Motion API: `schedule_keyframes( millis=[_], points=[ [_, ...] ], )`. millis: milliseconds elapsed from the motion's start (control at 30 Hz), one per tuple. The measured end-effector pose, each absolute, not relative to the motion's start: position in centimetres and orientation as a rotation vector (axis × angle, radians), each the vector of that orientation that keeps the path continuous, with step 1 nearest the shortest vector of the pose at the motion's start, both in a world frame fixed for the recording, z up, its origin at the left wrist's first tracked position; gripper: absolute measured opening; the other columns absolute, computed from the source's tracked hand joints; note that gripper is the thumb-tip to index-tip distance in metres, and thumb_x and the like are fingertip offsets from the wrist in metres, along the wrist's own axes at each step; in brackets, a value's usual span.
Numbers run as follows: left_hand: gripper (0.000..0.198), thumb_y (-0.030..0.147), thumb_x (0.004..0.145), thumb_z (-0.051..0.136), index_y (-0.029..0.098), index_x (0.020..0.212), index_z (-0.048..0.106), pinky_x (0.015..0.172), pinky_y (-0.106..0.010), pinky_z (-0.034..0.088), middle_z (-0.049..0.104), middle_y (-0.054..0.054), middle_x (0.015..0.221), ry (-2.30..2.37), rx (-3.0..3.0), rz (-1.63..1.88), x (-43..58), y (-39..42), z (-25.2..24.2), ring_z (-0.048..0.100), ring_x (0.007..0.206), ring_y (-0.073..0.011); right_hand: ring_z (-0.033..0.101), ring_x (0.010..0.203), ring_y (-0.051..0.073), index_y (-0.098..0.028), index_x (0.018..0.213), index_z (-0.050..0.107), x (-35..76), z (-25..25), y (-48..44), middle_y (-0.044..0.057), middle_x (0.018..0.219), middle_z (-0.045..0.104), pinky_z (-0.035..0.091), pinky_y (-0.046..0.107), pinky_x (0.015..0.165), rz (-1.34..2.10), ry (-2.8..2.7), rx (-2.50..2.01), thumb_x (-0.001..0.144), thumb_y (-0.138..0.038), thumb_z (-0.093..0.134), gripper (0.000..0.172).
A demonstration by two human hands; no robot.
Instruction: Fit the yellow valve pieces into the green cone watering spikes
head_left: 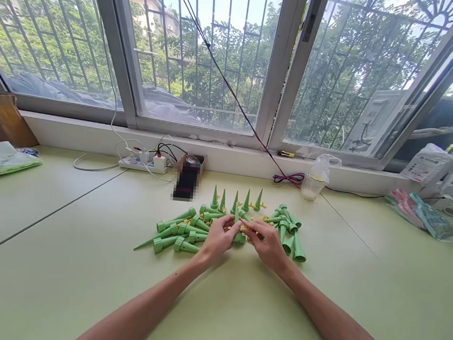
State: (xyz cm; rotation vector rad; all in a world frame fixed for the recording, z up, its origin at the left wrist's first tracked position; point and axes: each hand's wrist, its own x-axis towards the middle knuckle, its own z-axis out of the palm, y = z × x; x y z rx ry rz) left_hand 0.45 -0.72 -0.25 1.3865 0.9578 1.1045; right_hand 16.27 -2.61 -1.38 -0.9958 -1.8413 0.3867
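Note:
My left hand (219,236) is closed around a green plastic watering spike (239,238), which stands with its tip upward. Beside it, my right hand (270,243) pinches a small yellow valve piece (242,226) against the spike's side; the fingers partly hide it. Several finished-looking spikes (246,199) with yellow pieces stand upright in a row behind my hands. A pile of green capped spikes (183,230) lies left of my left hand. To the right are more green cones (299,249), heaped with open ends showing. Loose yellow pieces (251,241) lie between and under my hands.
A power strip (143,164) with plugs and cables sits by the window sill, near a small box (195,162) with a blurred dark item. A plastic cup (313,185) with a bag stands at the back. Packaged bags (421,213) lie right, a green-white bag (3,161) left.

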Motion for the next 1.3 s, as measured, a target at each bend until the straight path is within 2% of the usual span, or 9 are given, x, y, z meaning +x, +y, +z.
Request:
schedule_keyframes(
  millis=[267,733,1300],
  points=[
    [0.029,0.042,0.084,0.057,0.015,0.078,0.052,0.045,-0.019,0.028,0.042,0.004,0.064,0.948,1.687,1.206,0.31,-0.64,-0.52,0.037,0.052,-0.0069,0.05,0.062,0.016,-0.017,0.094,0.072,16.17,-1.21,-2.7,0.003,0.07,0.057,0.039,0.027,0.059,0.344,-1.856,-1.053,0.094,-0.029,0.052,0.023],
    [0.019,0.035,0.087,0.053,0.016,0.084,0.053,0.046,-0.021,0.023,0.044,0.004,0.066,0.986,1.877,1.203,0.32,-0.72,-0.51,0.032,0.05,-0.0067,0.051,0.061,0.015,-0.016,0.084,0.064,16.2,-1.31,-2.73,0.003,0.071,0.059,0.038,0.025,0.057,0.426,-1.864,-1.082,0.095,-0.026,0.048,0.022],
    [0.024,0.038,0.088,0.052,0.014,0.089,0.059,0.047,-0.022,0.025,0.051,0.001,0.068,0.973,1.923,1.192,0.19,-0.92,-0.48,0.034,0.051,-0.0079,0.04,0.057,0.014,-0.021,0.066,0.04,16.28,-1.88,-2.43,-0.001,0.062,0.048,0.03,0.026,0.055,0.365,-1.956,-1.101,0.099,-0.03,0.036,0.035]
  ],
)
